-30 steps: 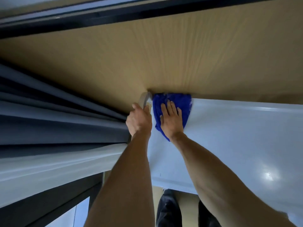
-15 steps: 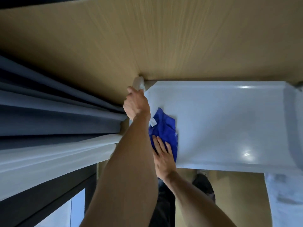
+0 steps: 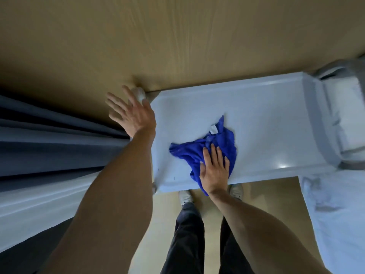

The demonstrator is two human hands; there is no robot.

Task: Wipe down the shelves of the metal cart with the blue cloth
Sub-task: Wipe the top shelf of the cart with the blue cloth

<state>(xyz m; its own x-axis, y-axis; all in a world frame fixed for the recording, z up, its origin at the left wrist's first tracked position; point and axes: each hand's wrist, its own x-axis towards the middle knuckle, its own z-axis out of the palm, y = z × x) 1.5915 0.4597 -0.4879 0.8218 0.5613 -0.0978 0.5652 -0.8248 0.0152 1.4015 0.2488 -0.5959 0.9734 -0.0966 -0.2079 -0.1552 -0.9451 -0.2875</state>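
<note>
Wood-grain floor (image 3: 177,40) fills the whole top of the head view, and it's the biggest thing here. Next down in size is the grey curtain (image 3: 49,139), hanging in folds along the left edge. Then one metal cart (image 3: 266,107), with its pale top shelf seen from straight above, raised lip all round, and a glare spot near the front right corner. A white bed or mattress edge (image 3: 335,224) sits at the lower right, just beside the cart.

One blue cloth (image 3: 189,153) lies bunched up on the front half of that top shelf, a bit right of centre. It has a small white tag (image 3: 213,129) sticking out at its top; I can't read any writing on it, and no brand shows anywhere else either.

Two hands. The right hand (image 3: 214,169) lies flat on the cloth's right part, fingers straight and close together, pressing it onto the shelf near the front edge. The left hand (image 3: 132,113) is well apart from the cloth at the cart's back left corner, fingers spread and relaxed, gripping nothing, with the thumb side next to the corner post (image 3: 139,92).

Two light shoes (image 3: 185,195) peek out below the shelf's front edge, above dark trousers.
</note>
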